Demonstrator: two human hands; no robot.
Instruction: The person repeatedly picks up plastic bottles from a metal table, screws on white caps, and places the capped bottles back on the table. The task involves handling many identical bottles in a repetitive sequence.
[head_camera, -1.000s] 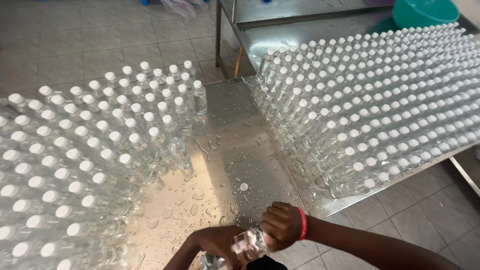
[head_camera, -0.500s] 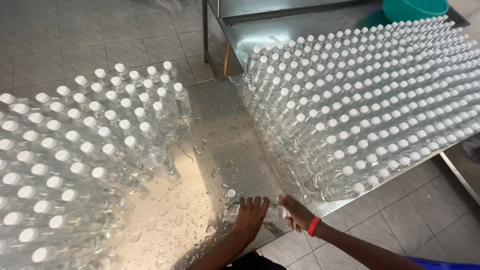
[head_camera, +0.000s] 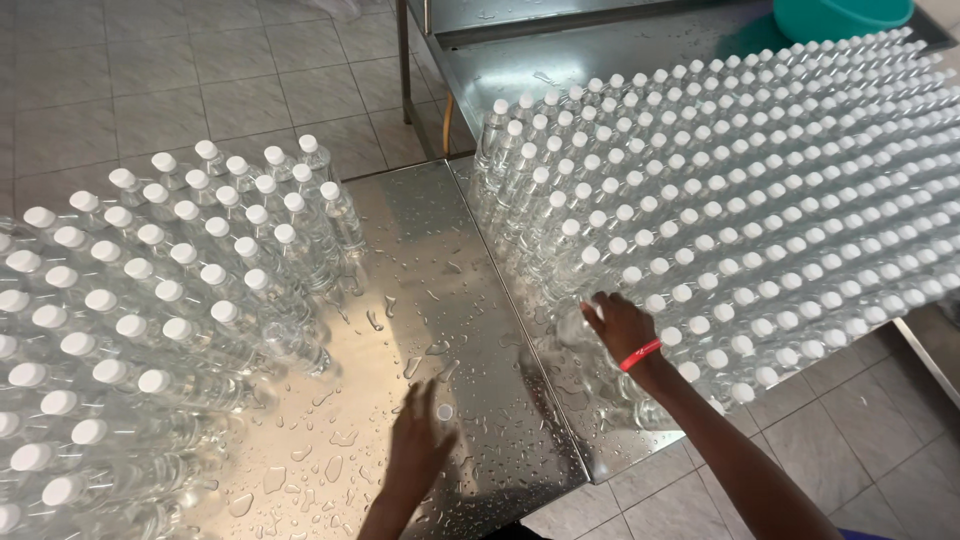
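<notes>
I look down on a wet steel bench (head_camera: 470, 300), my landmark. Across its right half stands a large block of clear, unlabelled bottles (head_camera: 760, 210) with white caps, all upright, long axes vertical, caps pointing up. On its left half stands a smaller block of the same bottles (head_camera: 150, 320). Beyond the bench's far right corner sits a teal tub (head_camera: 840, 15). My right hand (head_camera: 620, 325), with a red wristband (head_camera: 640, 354), rests at the right block's near-left corner, fingers spread open over the caps. My left hand (head_camera: 420, 445) hovers over the bench's near middle, fingers open, beside one loose white cap (head_camera: 444, 411).
</notes>
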